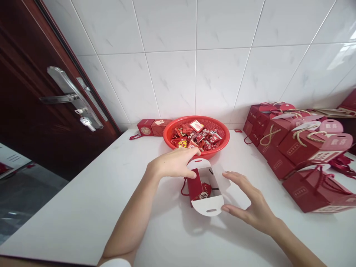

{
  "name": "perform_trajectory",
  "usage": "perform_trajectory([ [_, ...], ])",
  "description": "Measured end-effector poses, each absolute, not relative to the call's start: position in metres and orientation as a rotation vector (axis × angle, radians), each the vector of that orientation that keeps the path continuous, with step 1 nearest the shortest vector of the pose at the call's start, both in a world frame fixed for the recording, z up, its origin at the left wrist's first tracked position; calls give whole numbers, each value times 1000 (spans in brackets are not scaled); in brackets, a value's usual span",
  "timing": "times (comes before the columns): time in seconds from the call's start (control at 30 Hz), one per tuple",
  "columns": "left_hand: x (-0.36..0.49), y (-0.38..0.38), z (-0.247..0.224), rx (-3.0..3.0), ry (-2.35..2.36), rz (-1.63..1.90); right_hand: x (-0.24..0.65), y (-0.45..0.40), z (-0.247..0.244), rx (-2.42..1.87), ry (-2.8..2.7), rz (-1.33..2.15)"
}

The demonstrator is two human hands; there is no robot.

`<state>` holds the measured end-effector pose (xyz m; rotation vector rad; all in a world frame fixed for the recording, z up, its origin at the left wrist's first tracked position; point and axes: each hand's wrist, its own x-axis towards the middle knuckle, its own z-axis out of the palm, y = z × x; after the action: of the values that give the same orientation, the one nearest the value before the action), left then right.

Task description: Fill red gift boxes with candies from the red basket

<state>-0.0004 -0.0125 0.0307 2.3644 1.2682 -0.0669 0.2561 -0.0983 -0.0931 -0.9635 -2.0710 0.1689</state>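
Left hand [178, 163] and right hand [251, 204], apart with fingers spread, flank an open box [207, 206]; a basket [224, 135] of sweets [200, 137] sits just beyond. Closing seems the step in hand; next probably calls for folding the right flap [224, 181] inward.

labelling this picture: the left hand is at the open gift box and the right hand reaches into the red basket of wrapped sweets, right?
No: the head view shows the right hand beside the open gift box, not in the red basket of wrapped sweets. The left hand is indeed at the box.
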Motion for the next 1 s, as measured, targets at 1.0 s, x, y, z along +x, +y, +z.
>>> perform_trajectory([
  [1.0,1,0,23,2305,1141,-136,237,-102,-102,-794,-2242,297],
])
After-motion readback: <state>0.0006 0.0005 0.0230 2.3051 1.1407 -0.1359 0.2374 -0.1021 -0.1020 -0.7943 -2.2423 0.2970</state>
